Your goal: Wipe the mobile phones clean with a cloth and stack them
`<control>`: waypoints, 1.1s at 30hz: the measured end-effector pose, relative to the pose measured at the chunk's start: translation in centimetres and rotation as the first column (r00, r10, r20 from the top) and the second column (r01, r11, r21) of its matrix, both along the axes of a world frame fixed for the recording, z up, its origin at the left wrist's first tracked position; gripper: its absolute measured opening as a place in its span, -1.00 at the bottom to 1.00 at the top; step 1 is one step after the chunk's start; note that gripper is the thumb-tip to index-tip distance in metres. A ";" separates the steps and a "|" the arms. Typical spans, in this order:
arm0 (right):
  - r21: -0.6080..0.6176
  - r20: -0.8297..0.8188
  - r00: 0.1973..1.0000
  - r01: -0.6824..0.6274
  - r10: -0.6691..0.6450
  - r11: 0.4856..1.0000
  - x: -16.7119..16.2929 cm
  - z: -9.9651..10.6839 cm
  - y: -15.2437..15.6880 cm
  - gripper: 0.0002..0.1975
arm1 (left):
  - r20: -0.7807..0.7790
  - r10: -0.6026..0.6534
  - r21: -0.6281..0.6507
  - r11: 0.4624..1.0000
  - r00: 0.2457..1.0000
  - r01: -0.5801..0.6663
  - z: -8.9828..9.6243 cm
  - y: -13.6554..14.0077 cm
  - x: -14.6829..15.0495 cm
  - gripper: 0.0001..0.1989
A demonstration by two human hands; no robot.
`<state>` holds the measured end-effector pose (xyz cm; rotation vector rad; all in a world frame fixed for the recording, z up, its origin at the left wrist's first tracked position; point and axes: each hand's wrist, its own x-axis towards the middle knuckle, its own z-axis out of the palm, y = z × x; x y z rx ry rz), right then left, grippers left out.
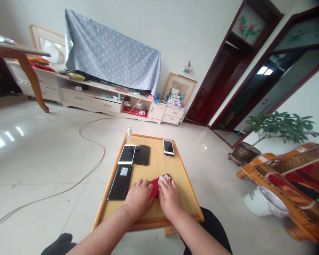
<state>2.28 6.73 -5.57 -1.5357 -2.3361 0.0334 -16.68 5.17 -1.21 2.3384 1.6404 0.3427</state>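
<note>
A flat red phone lies at a slant on the small wooden table, mostly covered by my hands. My left hand is closed over its near end. At the far end, my right hand presses a crumpled white tissue against the red surface, fingers together. To the left of my left hand is a black tablet, face down with a white label. Beyond it are a white-framed tablet and a dark phone. A white phone rests on another device at the far right.
The table has a raised rim. A pump bottle stands by its far left corner. A cable runs over the floor at left. A white bucket, a wooden sofa and a potted plant are on the right.
</note>
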 end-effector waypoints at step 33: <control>-0.048 -0.075 0.987 0.138 -0.142 0.989 2.0 0.3 -1.8 -0.60 | -0.053 0.030 0.078 0.997 0.998 -0.026 -0.6 -0.1 -0.1 -0.65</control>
